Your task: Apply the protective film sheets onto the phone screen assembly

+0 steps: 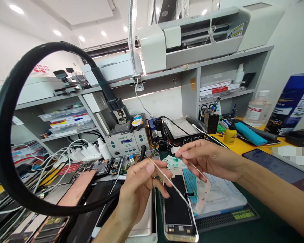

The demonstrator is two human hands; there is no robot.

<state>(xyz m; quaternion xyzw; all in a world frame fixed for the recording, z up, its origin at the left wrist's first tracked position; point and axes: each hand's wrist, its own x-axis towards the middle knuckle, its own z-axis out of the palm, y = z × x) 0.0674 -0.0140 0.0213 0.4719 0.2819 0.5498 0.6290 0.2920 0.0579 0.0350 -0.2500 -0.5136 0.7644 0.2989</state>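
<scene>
My left hand (139,189) is raised over the bench, its thumb and fingers pinched on a thin pale strip (167,179) that runs down and to the right. My right hand (207,158) pinches a clear protective film (201,192) with a green-marked tab, also held above the bench. Below both hands lies an opened phone (178,216) with a black battery, face up on a dark mat. The strip ends over the phone's middle.
A thick black hose (1,135) loops at the left from a soldering station (126,141). A hot plate (182,130), a yellow bottle (230,133), tools, phone parts and white cables crowd the bench. A tablet (278,167) lies at the right. Shelves hold machines above.
</scene>
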